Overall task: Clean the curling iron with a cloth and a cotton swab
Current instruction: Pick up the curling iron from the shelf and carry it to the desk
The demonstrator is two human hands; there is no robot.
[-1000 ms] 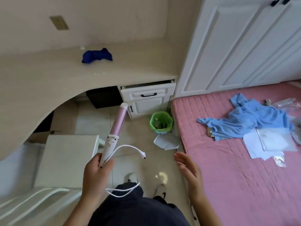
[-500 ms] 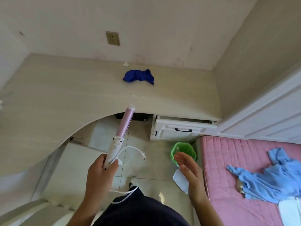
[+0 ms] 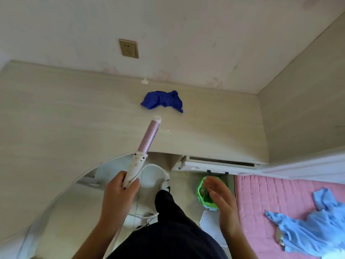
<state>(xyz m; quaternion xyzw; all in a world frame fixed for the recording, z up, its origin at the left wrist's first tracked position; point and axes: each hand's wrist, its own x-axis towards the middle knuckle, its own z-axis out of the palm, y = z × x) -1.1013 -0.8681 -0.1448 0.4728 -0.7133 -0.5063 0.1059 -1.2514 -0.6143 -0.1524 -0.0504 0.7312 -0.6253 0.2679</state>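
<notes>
One curling iron, pink barrel and white handle, is held up in the left hand, whose fingers wrap its handle; the barrel tilts far and right over the pale surface. Its white cord loops beside the handle. A crumpled blue cloth lies on the surface beyond the tip. The right hand hangs open, empty, near a green bin.

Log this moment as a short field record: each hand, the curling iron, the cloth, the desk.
left hand: gripping the white handle of the curling iron
right hand: open, empty, palm turned inward
curling iron: pink barrel pointing up and away over the desk edge, cord hanging down
blue cloth: crumpled on the desk, untouched
desk: pale wood, curved front edge
</notes>
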